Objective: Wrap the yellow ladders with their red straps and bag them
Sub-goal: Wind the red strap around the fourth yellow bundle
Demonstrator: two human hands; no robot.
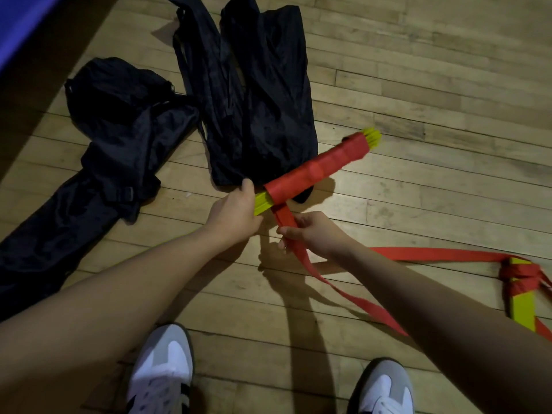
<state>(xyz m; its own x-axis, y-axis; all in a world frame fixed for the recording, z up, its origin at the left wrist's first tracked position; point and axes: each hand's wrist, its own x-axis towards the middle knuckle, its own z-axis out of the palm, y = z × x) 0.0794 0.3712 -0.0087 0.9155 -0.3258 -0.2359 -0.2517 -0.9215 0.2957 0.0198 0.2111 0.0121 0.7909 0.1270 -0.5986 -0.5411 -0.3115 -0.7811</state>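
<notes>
A bundle of yellow ladder rungs (372, 136) is held slantwise above the floor, most of its length wound in red strap (316, 171). My left hand (236, 212) grips the bundle's near yellow end. My right hand (310, 231) pinches the loose red strap just below the bundle. The strap's tail (361, 303) trails down to the floor on the right. A second yellow ladder (522, 303) with red strap around it lies on the floor at the right edge. Two empty black bags (268, 94) lie flat beyond the bundle.
A filled black bag (98, 162) with a buckle lies on the wooden floor to the left. A blue mat edge (21, 28) shows at the top left. Both of my white and grey shoes (164, 372) stand at the bottom.
</notes>
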